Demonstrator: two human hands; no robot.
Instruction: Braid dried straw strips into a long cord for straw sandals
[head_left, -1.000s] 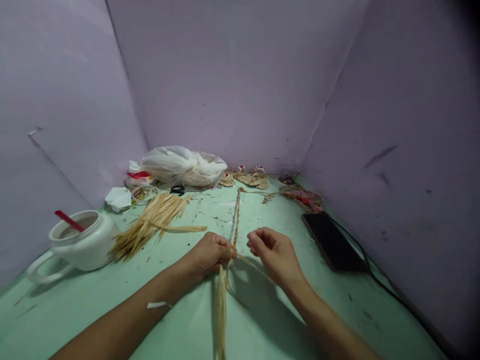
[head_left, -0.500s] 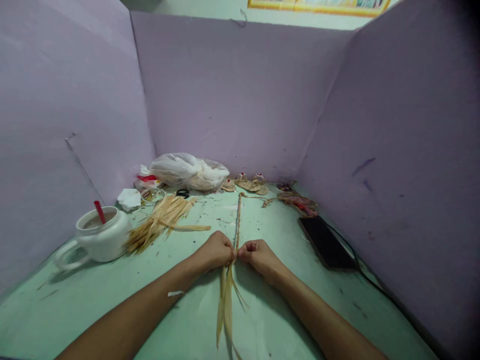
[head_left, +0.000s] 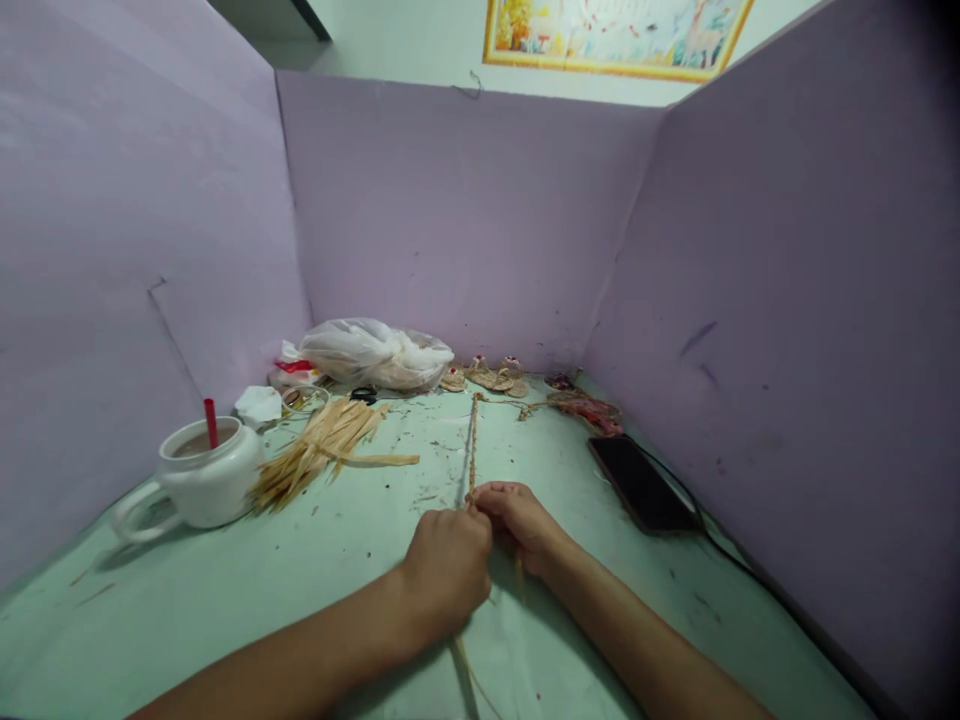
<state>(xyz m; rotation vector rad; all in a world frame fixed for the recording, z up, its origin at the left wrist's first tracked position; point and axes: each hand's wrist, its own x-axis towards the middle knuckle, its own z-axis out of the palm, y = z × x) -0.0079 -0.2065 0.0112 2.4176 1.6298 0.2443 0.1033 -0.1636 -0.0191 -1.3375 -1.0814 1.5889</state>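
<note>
A thin braided cord [head_left: 473,445] of straw-coloured fibre runs taut from the far part of the table toward me. My left hand [head_left: 450,565] is closed around the loose strands just below the braid's near end. Beside it, my right hand [head_left: 521,520] pinches at that same end, its fingertips touching the braid. Loose fibre strands [head_left: 469,665] hang out below my left hand, and a short one shows under my right palm. What lies between the fingers is mostly hidden.
Left of my hands lie a bundle of dry fibre strips [head_left: 322,450] and a white mug [head_left: 214,485] with a red stick. Behind are a plastic bag [head_left: 375,355], scissors [head_left: 364,395] and small woven pieces [head_left: 491,378]. A phone [head_left: 641,485] with a cable lies right. Purple walls [head_left: 457,220] enclose the table.
My left hand has moved down and right, turning over the strands, so fewer show below it. My right hand stays at the braid's end. The camera view has tilted up slightly.
</note>
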